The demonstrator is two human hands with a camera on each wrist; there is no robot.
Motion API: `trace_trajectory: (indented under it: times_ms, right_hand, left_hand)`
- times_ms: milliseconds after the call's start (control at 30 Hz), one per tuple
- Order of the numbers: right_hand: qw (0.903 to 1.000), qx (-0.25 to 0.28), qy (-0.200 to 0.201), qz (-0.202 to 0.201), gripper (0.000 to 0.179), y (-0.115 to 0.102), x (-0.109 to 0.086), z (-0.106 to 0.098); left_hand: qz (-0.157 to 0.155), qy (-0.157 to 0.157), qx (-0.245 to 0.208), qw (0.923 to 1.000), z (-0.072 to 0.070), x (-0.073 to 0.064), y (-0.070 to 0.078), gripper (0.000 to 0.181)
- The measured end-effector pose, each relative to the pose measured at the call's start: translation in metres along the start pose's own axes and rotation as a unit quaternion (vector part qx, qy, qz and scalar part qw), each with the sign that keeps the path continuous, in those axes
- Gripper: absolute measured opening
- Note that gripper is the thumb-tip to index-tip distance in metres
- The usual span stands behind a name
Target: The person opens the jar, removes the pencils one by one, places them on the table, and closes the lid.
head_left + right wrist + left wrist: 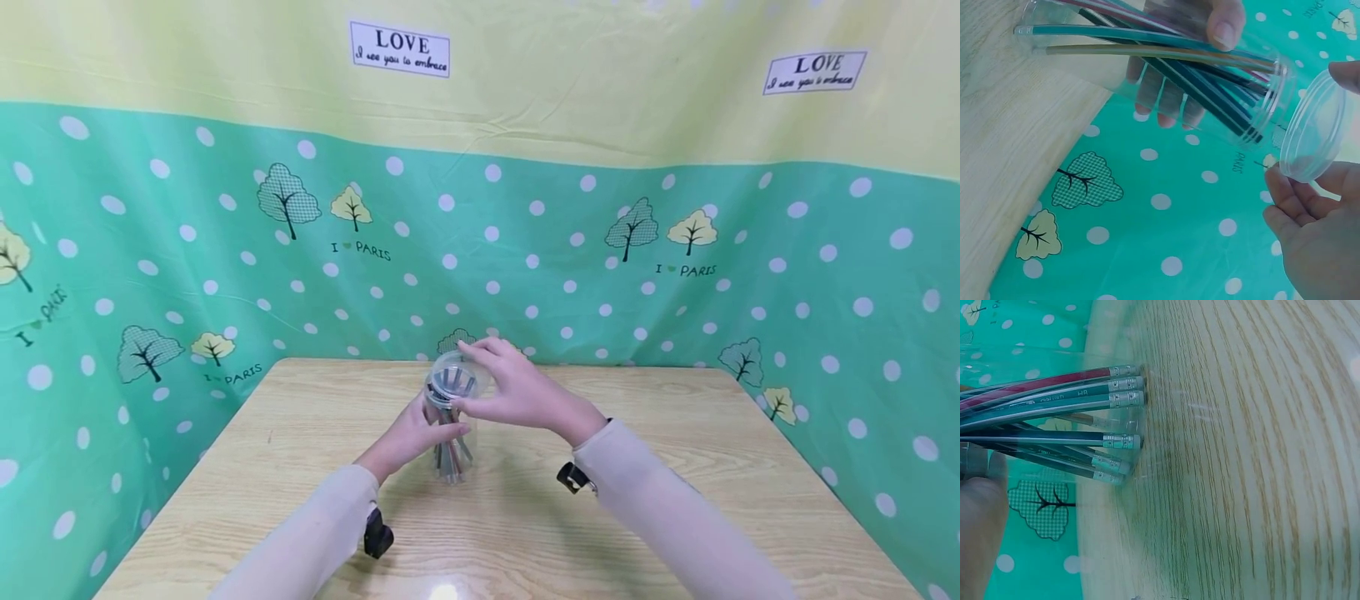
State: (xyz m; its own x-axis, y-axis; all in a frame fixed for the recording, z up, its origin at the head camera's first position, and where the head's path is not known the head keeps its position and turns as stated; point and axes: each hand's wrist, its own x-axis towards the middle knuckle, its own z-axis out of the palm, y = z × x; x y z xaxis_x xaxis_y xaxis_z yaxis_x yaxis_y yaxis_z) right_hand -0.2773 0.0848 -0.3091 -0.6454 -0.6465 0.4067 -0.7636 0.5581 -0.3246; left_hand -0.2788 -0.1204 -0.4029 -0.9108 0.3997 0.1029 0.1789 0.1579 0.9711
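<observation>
A clear plastic jar [1100, 78] holds several pencils [1085, 400] in dark, teal, red and tan colours, their eraser ends down at the base. My left hand [414, 440] grips the jar round its upper part, thumb in front and fingers behind. Just off the jar's mouth, my right hand [525, 387] holds a clear round lid [1315, 128] by its edge between thumb and fingers. A narrow gap shows between lid and rim in the right wrist view. The pencils' upper ends lie below the rim.
The jar is over a light wood-grain table [315, 467]. Behind and beside it hangs a green and yellow curtain [510, 225] with dots and trees. Black wrist devices show under the left sleeve [322, 517] and the right sleeve [660, 500].
</observation>
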Motion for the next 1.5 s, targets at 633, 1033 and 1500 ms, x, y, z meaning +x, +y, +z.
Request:
trace_trajectory:
  times_ms: [633,1033,1500]
  right_hand:
    - [0.9945,-0.006,-0.024,-0.102,0.075,-0.018,-0.03,-0.005]
    - [0.9874,0.0,-0.039,-0.153,0.074,-0.022,-0.051,0.008]
    - [0.9821,0.002,-0.122,-0.143,0.076,-0.017,-0.072,0.042]
  left_hand:
    - [0.031,0.01,0.009,0.9994,-0.001,-0.003,0.001,0.076]
    - [0.045,0.013,-0.001,0.9989,0.002,-0.002,0.001,0.073]
    - [0.033,0.02,0.005,0.9992,0.002,0.0,-0.004,0.071]
